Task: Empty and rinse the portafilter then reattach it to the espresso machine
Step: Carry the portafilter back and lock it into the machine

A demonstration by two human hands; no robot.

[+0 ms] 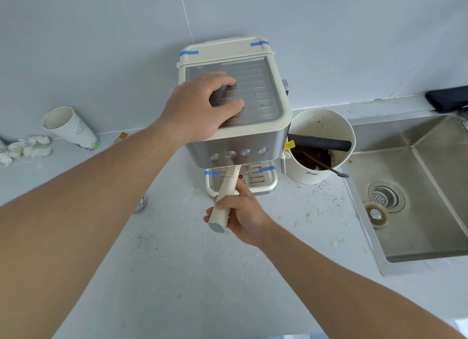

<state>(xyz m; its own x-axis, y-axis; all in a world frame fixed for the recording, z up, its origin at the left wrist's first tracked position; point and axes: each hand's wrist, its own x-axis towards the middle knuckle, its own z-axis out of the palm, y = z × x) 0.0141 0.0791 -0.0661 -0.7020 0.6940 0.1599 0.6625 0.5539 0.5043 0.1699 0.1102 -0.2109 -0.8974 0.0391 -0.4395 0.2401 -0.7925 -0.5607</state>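
A cream and steel espresso machine point(253, 136) stands against the wall on the white counter. My left hand point(202, 105) rests flat on its ribbed top tray, fingers spread. The portafilter's cream handle point(226, 194) sticks out toward me from under the machine's front, above the drip tray point(263, 181). My right hand point(240, 217) is closed around that handle near its metal end cap. The portafilter's basket is hidden under the machine.
A cream knock box point(319, 146) with a black bar and brown grounds stands right of the machine, a spoon leaning in it. A steel sink point(415, 202) lies at the right. A tipped paper cup point(71, 128) and crumpled tissue sit far left. Grounds speckle the counter.
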